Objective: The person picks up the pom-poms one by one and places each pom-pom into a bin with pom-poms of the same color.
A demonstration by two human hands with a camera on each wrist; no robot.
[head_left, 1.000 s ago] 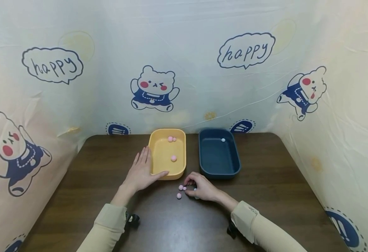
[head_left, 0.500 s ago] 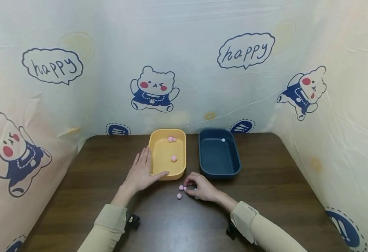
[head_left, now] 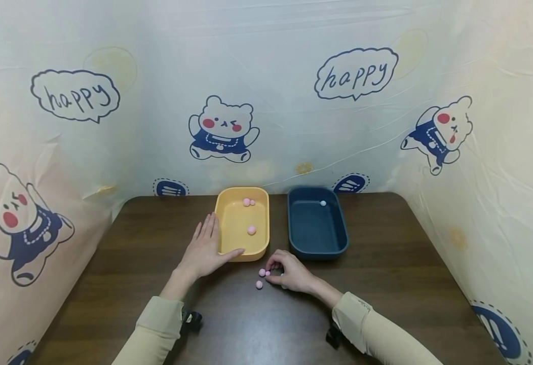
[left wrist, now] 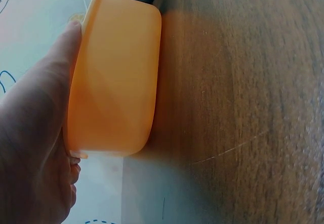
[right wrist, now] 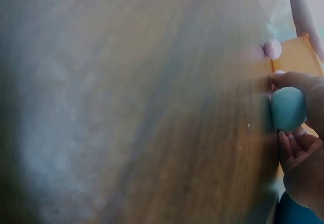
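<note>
Pink ball [head_left: 268, 274] sits between the fingertips of my right hand [head_left: 292, 274], whether pinched I can't tell; my straight-fingered left hand [head_left: 204, 250] likely steadies the yellow tray [head_left: 235, 220]

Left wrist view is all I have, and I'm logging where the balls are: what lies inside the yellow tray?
Observer: The head view shows three pink balls in the yellow tray.
Operator: And in the one next to it?
Observer: One light blue ball lies in the dark blue tray.
Operator: Any ball that isn't pink near the right hand?
Observer: Yes, the right wrist view shows a blue-green ball close to its thumb.
</note>
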